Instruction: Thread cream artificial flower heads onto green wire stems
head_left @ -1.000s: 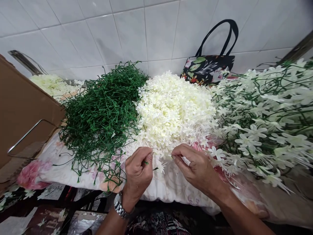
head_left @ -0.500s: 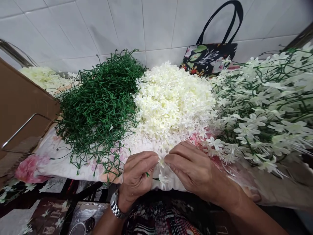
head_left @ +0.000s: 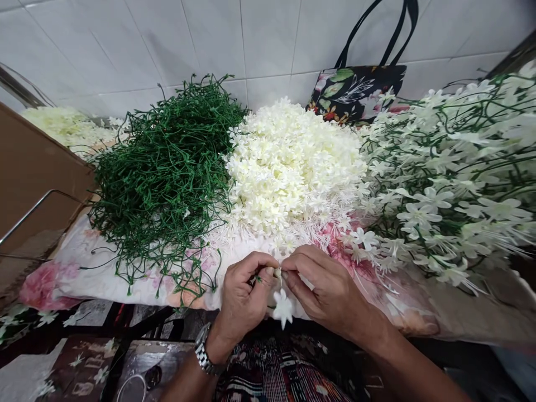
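Observation:
My left hand [head_left: 243, 293] is closed in a pinch on a thin green stem [head_left: 256, 278], with a white flower [head_left: 283, 308] hanging from it below my fingers. My right hand [head_left: 324, 287] is pinched too, fingertips meeting the left hand's at a small white flower piece [head_left: 278, 272]. Both hands hover over the near edge of a floral cloth [head_left: 84, 268]. Right behind them lies a heap of loose white flowers [head_left: 293, 162]. A tangle of green stems [head_left: 167, 173] is piled to the left of that heap.
Finished stems with white flowers [head_left: 456, 173] are stacked at the right. A black floral bag [head_left: 355, 92] leans on the tiled wall [head_left: 218, 44]. A brown cardboard box [head_left: 33, 178] stands at left, with more white flowers [head_left: 67, 125] behind it.
My hands have come together until the fingertips meet. The white flower on the stem now hangs lower, below the fingers. The view has tilted down slightly.

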Motion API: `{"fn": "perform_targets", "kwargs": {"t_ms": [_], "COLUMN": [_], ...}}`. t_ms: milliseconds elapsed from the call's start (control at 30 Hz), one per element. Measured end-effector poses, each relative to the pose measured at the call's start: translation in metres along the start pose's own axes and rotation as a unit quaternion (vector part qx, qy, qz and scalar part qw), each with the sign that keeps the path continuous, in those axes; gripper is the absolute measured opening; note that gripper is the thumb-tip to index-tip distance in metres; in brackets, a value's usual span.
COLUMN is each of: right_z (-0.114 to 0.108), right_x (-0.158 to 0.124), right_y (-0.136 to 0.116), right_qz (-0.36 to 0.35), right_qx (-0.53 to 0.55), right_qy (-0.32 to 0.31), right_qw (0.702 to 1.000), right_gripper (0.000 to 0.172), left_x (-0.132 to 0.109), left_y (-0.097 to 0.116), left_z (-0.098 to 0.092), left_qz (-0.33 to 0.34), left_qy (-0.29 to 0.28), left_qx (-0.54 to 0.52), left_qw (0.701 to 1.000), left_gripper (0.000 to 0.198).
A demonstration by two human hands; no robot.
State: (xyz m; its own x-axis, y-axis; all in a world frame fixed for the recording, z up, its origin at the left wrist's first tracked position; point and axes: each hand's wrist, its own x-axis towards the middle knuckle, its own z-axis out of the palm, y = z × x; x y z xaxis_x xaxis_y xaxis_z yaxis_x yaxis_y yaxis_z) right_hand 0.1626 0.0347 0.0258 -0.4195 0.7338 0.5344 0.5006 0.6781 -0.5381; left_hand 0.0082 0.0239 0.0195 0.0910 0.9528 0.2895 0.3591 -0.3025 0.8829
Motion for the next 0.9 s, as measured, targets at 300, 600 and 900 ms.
{"fn": "perform_targets", "kwargs": {"t_ms": [300, 600, 900], "right_z": [0.004, 0.005, -0.001], "right_x": [-0.006, -0.007, -0.008], "right_y": [0.001, -0.005, -0.004], "right_qz": [0.025, 0.129, 0.125], "right_qx": [0.015, 0.111, 0.139], "right_qy": [0.015, 0.003, -0.003], "right_qw": [0.999, 0.985, 0.982], "right_gripper": [0.016, 0.017, 0.008], "left_x": [-0.004, -0.006, -0.011], "left_y": [-0.002, -0.001, -0.008], "left_z": [0.004, 0.004, 0.004], "left_qz": [0.044, 0.13, -0.084], "left_qy": [0.02, 0.008, 0.057], "left_qx": [-0.02, 0.004, -0.173], "left_qw": [0.999, 0.991, 0.98], "left_gripper": [0.014, 0.018, 0.005]}}
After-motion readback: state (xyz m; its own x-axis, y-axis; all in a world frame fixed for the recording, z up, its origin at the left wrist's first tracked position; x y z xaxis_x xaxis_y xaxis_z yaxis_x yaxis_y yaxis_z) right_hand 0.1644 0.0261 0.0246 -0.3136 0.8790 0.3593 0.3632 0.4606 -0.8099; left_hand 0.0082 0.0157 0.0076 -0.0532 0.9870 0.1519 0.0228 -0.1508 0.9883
